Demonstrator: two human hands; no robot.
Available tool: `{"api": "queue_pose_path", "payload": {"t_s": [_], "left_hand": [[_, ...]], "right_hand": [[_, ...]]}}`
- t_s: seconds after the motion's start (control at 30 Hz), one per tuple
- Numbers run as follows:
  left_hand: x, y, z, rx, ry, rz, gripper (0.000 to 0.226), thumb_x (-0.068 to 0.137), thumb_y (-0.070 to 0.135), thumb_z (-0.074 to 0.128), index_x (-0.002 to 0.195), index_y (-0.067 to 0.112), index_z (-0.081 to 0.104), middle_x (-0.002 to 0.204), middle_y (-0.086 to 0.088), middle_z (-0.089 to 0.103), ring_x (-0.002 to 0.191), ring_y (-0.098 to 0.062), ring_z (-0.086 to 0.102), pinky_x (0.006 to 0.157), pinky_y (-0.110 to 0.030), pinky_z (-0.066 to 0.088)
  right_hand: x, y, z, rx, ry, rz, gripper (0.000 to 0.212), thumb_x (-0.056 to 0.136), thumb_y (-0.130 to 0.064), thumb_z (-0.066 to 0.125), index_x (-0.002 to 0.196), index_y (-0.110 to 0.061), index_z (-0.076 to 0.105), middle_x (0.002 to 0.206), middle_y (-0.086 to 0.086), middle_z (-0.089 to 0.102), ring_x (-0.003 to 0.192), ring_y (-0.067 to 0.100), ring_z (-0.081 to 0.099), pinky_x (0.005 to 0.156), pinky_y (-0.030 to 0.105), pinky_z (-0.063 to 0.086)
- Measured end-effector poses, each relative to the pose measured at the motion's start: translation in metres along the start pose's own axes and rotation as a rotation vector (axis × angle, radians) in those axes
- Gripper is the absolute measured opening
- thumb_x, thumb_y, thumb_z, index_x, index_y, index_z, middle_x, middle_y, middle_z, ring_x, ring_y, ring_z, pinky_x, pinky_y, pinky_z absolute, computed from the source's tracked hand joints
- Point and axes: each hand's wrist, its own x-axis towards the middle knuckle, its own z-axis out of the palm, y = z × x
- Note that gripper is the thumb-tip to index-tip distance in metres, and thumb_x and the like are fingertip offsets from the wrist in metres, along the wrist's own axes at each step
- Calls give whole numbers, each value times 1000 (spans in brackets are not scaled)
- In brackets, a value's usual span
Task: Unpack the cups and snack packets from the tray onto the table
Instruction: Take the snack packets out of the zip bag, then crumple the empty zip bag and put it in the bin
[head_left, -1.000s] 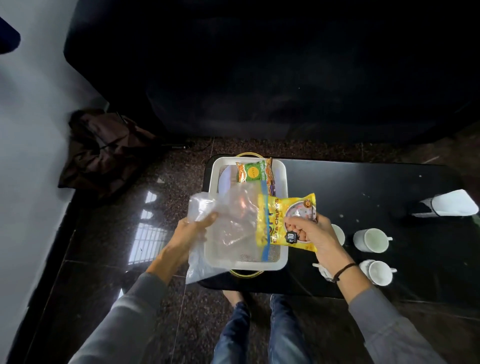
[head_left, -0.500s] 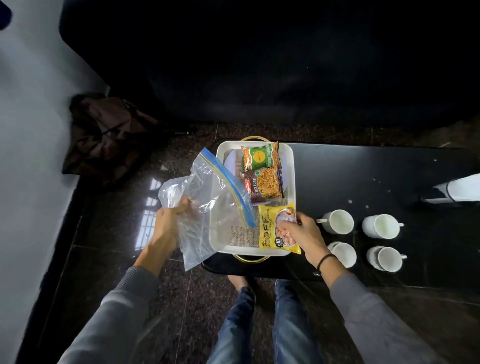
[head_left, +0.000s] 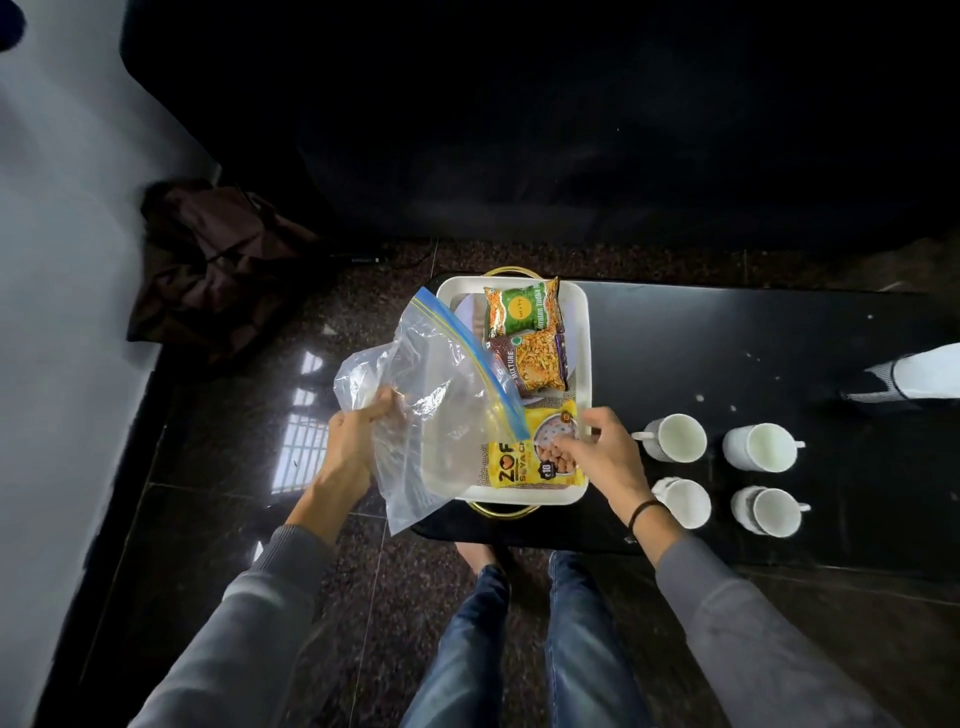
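Since half a second ago the right hand (head_left: 597, 452) has let go of its pinch. Its fingers are now loosely spread over the yellow crinkly foil snack packet (head_left: 519, 467), which lies flat at the near end of the white rectangular plastic tray (head_left: 583, 338).

The left hand (head_left: 358, 436) grips a bunched, clear, soft zip-seal bag (head_left: 436, 410), which drapes over the tray's left rim.

Four white glazed ceramic cups (head_left: 680, 439) stand on the glossy black table (head_left: 727, 338) just right of the tray, so a sweeping right wrist could knock one over.

Farther along the tray lie a maroon-and-orange mixture packet (head_left: 535, 364) and then a green packet (head_left: 519, 312). Both are slick, and the trailing bag might snag and drag them.
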Motion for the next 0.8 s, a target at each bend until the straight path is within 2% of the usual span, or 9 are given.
{"api": "queue_pose_path", "payload": {"t_s": [0.13,0.23,0.33,0.47,0.57,0.6,0.7,0.73,0.8], "left_hand": [[-20,9,15,21,-38,-34,15,84,25,77,76,13,79,78,2,76,78,-19,69,101,-46,52],[-44,19,29,52,-46,2,21,83,26,78,66,14,78,75,-3,72,82,-28,65,88,-45,54],[-68,32,36,7,-44,70,26,87,37,76,82,12,80,92,-12,77,84,-32,72,82,-46,59],[-89,42,43,-22,-28,141,30,91,34,73,109,10,72,103,-13,77,87,-27,75,74,-42,64],[-98,50,52,44,-78,168,37,79,22,82,113,19,66,108,-20,73,86,-31,68,76,-49,57],[-102,54,56,53,-114,161,40,77,18,83,113,19,65,103,-19,72,81,-29,69,71,-43,57],[-121,63,75,125,-234,107,36,83,9,78,117,10,66,88,-9,71,53,-12,67,47,-24,53],[-126,64,82,155,-266,88,32,85,9,75,117,10,68,89,-8,73,56,-13,67,48,-25,53],[-137,67,94,203,-300,40,27,87,10,70,114,9,72,99,-10,76,71,-23,69,66,-36,60]], "right_hand": [[-17,-25,-14,234,-361,-96,68,72,-12,89,128,-41,62,146,-1,45,127,21,56,86,42,63],[-36,-46,-19,267,-489,-80,48,78,-28,89,118,-41,66,135,-12,54,122,21,62,89,42,62],[-48,-55,-29,354,-315,-62,33,87,-37,79,116,-20,74,117,2,75,108,26,73,94,50,59],[-64,-68,-49,612,-15,-10,5,88,-24,77,84,-24,80,84,-2,78,98,22,72,94,51,57],[-76,-83,-51,691,-20,-40,9,87,-19,73,83,-26,77,88,1,77,100,26,71,89,52,57],[-81,-89,-52,711,-45,-56,10,87,-17,72,91,-26,76,95,2,78,104,29,71,85,49,58],[-97,-109,-54,721,-188,-122,43,84,-17,77,122,-32,64,115,1,76,110,27,72,81,45,61],[-103,-115,-55,691,-241,-157,56,82,-20,81,131,-37,58,120,-2,74,110,23,72,84,47,61],[-112,-122,-53,615,-341,-205,83,77,-25,89,145,-42,43,129,-5,70,116,18,70,94,49,59]]}}
